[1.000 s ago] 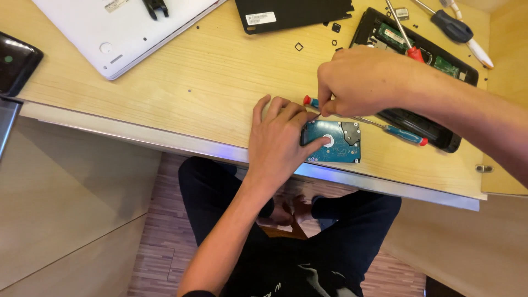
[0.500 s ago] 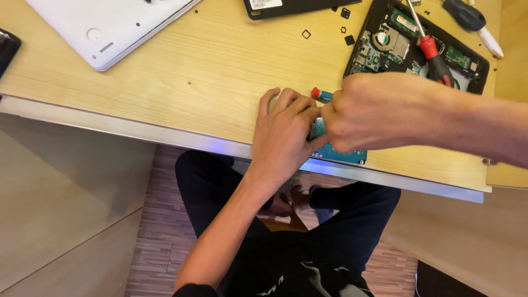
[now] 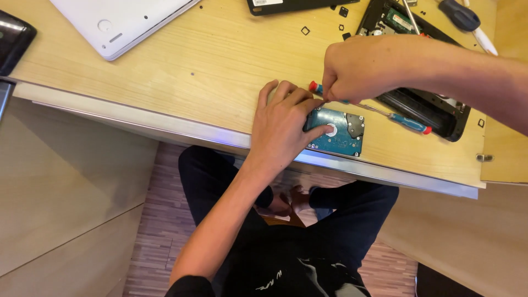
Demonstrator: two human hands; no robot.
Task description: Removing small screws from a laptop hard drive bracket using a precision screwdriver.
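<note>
Left hand is pressing flat on the hard drive, right hand is pinching a screwdriver — a slipping tip is likely risking board scratches.

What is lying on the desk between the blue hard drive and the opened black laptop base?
In the head view, a small blue-handled screwdriver lies slantwise on the wood between the hard drive and the laptop base, right of the right hand.

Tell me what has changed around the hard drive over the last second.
The right hand, which covered the hard drive half a second ago, has drawn back above it, fingers at the red end of a small screwdriver; a second small screwdriver shows again beside the drive. The left hand still presses the drive at the desk edge.
</note>
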